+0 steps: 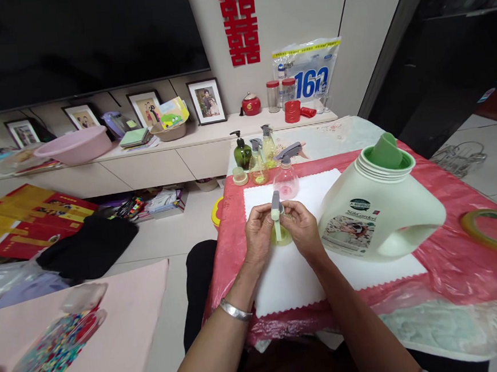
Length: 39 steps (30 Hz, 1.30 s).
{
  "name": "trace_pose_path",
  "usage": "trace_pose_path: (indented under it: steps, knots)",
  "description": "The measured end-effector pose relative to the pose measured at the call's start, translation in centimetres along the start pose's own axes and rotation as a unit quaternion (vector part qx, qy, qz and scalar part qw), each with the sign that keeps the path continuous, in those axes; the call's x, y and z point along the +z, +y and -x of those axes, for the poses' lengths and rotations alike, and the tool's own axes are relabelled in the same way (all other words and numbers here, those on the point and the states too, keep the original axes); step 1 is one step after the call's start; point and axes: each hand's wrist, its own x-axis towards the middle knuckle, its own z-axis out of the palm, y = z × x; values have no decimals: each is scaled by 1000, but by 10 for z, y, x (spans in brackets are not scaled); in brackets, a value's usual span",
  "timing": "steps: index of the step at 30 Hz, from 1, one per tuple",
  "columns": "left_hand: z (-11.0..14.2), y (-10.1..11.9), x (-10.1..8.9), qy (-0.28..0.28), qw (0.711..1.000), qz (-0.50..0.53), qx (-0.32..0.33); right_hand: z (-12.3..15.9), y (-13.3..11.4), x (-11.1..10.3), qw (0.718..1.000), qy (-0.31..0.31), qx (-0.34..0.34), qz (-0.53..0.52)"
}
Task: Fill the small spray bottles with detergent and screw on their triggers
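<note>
Both hands are at the top of a small yellow-tinted spray bottle [283, 239] with a grey and pale green trigger head. My left hand [259, 235] pinches it from the left, and my right hand [302, 230] closes on it from the right. Fingers cover the bottle's neck and upper body. Just behind stands a clear pink spray bottle [287, 184] with a grey trigger. To the right is a big pale green detergent jug [362, 211], a green cap [386, 153] sitting tilted in its mouth.
Farther back stand two yellowish spray bottles [258, 165], a green pump bottle [242, 153] and a small lidded jar [240, 177]. A white mat [278, 289] lies on the red plastic table cover [446, 239]. A tape roll [493, 230] rests at right.
</note>
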Motion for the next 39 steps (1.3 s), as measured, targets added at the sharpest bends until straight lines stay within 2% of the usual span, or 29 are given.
trace_pose_path:
  steps: [5,11,17,23,27,33,39]
  knots:
    - [-2,-3,0,-6,999,28,-16,-3,-6,-2,1000,-17,1,17]
    - [0,0,0,12,998,44,-37,-1,-2,4,1000,22,-7,16]
    - [2,1,-5,-6,995,60,-75,-1,-1,8,999,41,5,18]
    - [1,0,-6,-44,997,53,-45,1,-1,14,997,67,15,27]
    - [-1,3,0,-14,998,33,-42,3,1,17,996,79,18,29]
    - [-1,7,4,20,998,23,-57,8,-3,11,999,31,12,2]
    - [-2,-7,-2,11,999,-6,-46,7,1,-6,999,-47,11,-9]
